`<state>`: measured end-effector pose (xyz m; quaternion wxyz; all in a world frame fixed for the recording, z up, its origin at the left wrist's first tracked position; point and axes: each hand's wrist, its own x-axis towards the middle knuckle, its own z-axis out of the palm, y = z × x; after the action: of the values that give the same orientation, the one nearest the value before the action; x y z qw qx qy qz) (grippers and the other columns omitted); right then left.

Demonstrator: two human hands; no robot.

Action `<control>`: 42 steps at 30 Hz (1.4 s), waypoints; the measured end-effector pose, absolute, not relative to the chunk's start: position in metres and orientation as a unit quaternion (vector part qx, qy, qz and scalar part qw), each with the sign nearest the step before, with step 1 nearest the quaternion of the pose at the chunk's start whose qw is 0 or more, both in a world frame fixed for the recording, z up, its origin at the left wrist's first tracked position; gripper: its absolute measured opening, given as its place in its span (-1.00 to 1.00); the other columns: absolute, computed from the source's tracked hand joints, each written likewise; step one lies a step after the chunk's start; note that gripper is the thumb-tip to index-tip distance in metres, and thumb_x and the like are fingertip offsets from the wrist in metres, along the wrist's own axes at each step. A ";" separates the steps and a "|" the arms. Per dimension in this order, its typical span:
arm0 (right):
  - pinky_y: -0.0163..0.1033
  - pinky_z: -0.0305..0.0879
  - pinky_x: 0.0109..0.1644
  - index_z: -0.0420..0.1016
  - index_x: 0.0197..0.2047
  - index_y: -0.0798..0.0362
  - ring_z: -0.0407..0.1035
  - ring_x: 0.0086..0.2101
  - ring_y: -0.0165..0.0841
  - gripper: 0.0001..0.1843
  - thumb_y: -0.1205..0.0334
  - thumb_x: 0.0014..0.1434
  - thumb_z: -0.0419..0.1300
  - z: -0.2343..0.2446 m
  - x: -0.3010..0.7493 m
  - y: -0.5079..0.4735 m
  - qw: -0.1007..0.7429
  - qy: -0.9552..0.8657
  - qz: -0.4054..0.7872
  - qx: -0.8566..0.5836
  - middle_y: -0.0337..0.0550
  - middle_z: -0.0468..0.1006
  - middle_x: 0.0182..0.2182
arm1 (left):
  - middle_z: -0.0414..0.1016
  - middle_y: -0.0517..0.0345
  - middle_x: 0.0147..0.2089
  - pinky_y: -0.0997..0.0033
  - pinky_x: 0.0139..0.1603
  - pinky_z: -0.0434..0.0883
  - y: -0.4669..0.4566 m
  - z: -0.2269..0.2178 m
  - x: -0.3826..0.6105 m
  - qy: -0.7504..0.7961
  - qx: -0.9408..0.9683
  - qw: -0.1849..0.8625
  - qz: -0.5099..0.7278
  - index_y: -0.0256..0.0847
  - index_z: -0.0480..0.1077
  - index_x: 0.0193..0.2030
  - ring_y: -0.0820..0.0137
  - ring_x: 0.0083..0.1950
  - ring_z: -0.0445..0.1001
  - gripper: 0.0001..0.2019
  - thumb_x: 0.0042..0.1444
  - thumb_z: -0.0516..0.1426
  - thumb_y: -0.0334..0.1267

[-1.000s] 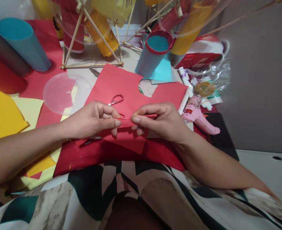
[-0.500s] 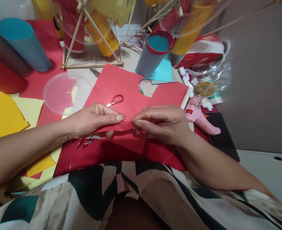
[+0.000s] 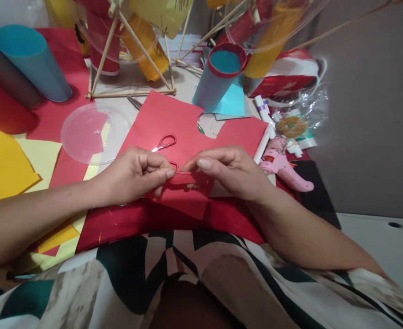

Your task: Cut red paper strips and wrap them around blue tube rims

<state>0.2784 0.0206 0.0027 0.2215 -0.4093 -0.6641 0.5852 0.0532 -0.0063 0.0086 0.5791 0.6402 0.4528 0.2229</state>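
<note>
My left hand (image 3: 138, 176) pinches the left end of a narrow red paper strip (image 3: 184, 177) between thumb and fingers. At its other end, my right hand (image 3: 233, 171) is curled round the strip, with fingertips partly hidden behind it and the thumb on the near side. Under both hands lies a large sheet of red paper (image 3: 174, 114) with a rounded piece cut out of its right part. Red-handled scissors (image 3: 168, 140) rest on that sheet, their blades mostly covered by my left hand. Below the strip, a red paper piece (image 3: 187, 205) reaches toward the table's near edge.
A clear plastic lid (image 3: 85, 137) lies to the left. Paper tubes stand around, including a blue tube (image 3: 211, 82) with a red rim. Behind is a wooden stick frame (image 3: 133, 94). At right are a pink glue gun (image 3: 286, 171) and rubber bands (image 3: 292, 126). Yellow paper (image 3: 6, 167) lies far left.
The red paper between my hands has turned and now shows as a narrow strip facing me. My right thumb has lifted and its fingers have loosened from a tight pinch.
</note>
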 end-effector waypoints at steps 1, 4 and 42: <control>-0.30 0.38 -0.39 0.52 -0.53 0.05 0.41 -0.50 -0.39 -0.39 -0.37 0.11 0.25 0.002 0.277 0.020 0.218 -0.657 0.594 -0.410 -0.18 0.51 -0.58 | 0.42 0.23 -0.59 0.61 -0.59 0.14 -0.007 0.008 0.054 0.446 0.656 0.566 0.224 -0.26 0.42 -0.53 0.61 -0.62 0.19 -0.66 0.27 0.12 -0.21; -0.34 0.33 -0.42 0.50 -0.55 0.08 0.38 -0.52 -0.44 -0.46 -0.25 0.13 0.31 -0.001 0.274 0.017 0.200 -0.631 0.632 -0.403 -0.20 0.50 -0.59 | 0.38 0.26 -0.59 0.60 -0.50 0.22 -0.007 0.005 0.055 0.422 0.716 0.504 0.237 -0.25 0.37 -0.54 0.59 -0.56 0.26 -0.68 0.26 0.09 -0.29; -0.35 0.14 -0.46 0.51 -0.44 0.13 0.21 -0.54 -0.52 -0.62 0.02 0.29 0.23 0.000 0.282 0.021 0.169 -0.710 0.586 -0.352 -0.25 0.42 -0.58 | 0.22 0.30 -0.72 0.58 -0.69 -0.01 0.005 0.010 0.046 0.406 0.632 0.648 0.123 -0.27 0.45 -0.54 0.64 -0.71 0.03 -0.60 0.33 0.10 -0.19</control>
<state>0.2823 0.0212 -0.0004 0.1691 -0.3521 -0.7099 0.5860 0.0464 0.0051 0.0095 0.6483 0.6321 0.4060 0.1235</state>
